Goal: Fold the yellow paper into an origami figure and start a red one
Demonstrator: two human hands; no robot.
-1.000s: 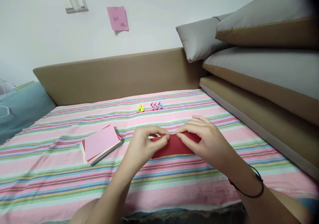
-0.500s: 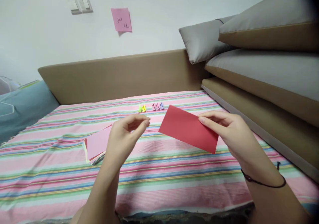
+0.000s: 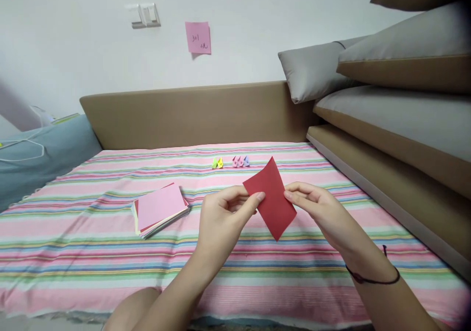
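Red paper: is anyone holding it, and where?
Yes: the left hand pinches the red paper by its left edge, and the right hand by its right edge.

White wall (image 3: 253,37) bearing switches (image 3: 146,15) and a pink note (image 3: 197,38); brown headboard (image 3: 187,117) below; grey-brown cushions (image 3: 401,113) stacked at right.

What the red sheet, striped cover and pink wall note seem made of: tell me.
Red sheet: matte paper or thin card, with crisp edges and slight bend. Striped cover: dull, probably woven cloth, given soft wrinkles. Pink note: likely matte paper; its lower edge lifts.
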